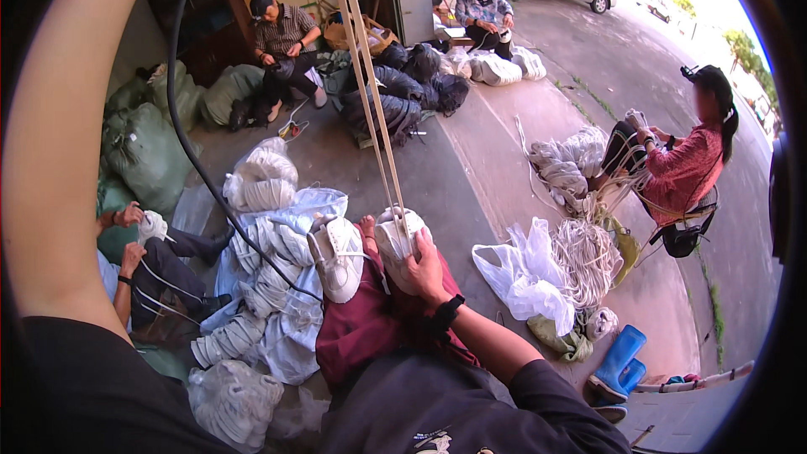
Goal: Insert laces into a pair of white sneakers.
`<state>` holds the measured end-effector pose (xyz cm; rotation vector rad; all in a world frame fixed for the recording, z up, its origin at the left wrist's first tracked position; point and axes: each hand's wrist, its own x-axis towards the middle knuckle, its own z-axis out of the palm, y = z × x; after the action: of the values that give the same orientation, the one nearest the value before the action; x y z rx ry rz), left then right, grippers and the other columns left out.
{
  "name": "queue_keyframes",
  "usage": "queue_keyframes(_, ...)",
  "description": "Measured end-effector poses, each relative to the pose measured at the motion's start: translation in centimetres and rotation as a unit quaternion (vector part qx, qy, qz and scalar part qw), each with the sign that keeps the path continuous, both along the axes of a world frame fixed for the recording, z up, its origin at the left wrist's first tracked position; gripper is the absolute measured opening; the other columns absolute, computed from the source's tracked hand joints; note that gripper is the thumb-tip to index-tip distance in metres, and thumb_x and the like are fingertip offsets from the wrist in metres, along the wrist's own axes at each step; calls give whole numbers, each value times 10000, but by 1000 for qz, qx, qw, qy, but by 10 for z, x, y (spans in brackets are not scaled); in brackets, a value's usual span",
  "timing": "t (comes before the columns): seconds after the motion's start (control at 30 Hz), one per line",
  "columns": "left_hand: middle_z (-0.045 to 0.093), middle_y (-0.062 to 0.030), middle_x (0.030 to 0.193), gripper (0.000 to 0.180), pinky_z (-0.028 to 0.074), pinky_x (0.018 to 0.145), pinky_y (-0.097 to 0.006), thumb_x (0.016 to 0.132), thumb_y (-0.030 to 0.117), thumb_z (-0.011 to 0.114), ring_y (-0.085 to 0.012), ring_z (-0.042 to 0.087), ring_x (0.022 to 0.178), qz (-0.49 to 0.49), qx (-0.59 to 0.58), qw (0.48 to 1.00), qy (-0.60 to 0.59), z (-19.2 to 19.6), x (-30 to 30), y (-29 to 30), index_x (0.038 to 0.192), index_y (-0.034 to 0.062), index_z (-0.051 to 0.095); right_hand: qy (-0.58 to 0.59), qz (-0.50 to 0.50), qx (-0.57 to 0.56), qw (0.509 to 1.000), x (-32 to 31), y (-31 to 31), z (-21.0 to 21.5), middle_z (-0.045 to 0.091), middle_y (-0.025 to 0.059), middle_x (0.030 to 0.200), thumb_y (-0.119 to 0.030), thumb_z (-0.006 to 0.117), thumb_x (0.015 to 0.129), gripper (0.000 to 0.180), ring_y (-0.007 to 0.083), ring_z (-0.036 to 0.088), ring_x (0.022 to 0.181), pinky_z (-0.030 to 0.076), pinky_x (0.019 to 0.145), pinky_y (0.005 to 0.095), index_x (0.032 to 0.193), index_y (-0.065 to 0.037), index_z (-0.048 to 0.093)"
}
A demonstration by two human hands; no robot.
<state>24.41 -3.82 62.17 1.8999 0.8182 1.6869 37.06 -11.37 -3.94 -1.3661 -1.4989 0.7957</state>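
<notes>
My right hand (427, 267) grips the side of a pale shoe (392, 240) resting on my knee, its fingers wrapped around the upper. From that shoe two long pale laces (371, 76) run taut upward and leave the picture at the top. My left arm (71, 143) is raised along the left edge; the hand at its end is out of sight. A second white shoe (340, 273), with a lace through its eyelets, lies on my other thigh, just left of the first. Dark red cloth (361, 340) covers my legs.
Bundled shoes (261, 176) lie on plastic sheeting to the left, beside a co-worker's hands (130, 240). Right of me are a white plastic bag (525, 273), a heap of laces (584, 256) and blue boots (620, 361). A black cable (181, 118) hangs at left. Other people sit around.
</notes>
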Motion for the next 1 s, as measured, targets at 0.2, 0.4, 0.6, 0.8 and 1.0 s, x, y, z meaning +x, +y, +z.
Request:
queue_keyframes(0.2,664,-45,833,77,536,561,-141,937,71,637,-48,578,603,-1,-15,1000,3,5,-9,2,914,-1,649,26,-15,-13,999,-5,-9,14,364,236,1530,-183,585,874,613,369,347,1421,264,1186,399,1419,54,435)
queue_keyframes(0.4,666,-41,826,81,540,570,-143,939,74,636,-44,585,610,-8,-20,1000,3,6,-5,6,905,1,650,0,-7,23,1000,-3,-4,-2,377,247,1517,-188,609,874,608,378,356,1411,275,1182,404,1413,43,450)
queue_keyframes(0.6,664,-39,821,64,541,571,-142,936,67,636,-46,588,608,-13,-37,999,-14,8,-2,3,910,9,646,18,-13,13,1000,0,-8,5,377,249,1515,-184,620,865,616,378,358,1409,279,1179,407,1413,42,451)
queue_keyframes(0.8,667,-37,808,65,541,562,-147,935,66,636,-46,583,594,-23,-35,999,-18,9,1,4,904,9,648,17,1,21,1000,6,-8,4,373,240,1522,-178,608,868,606,377,346,1417,271,1183,404,1411,42,454)
queue_keyframes(1.0,668,-39,803,72,535,554,-147,933,69,640,-47,583,594,-11,-32,999,-16,12,-5,0,882,18,650,25,0,17,1000,0,-10,11,370,244,1522,-156,603,869,596,380,346,1417,269,1185,407,1412,41,453)
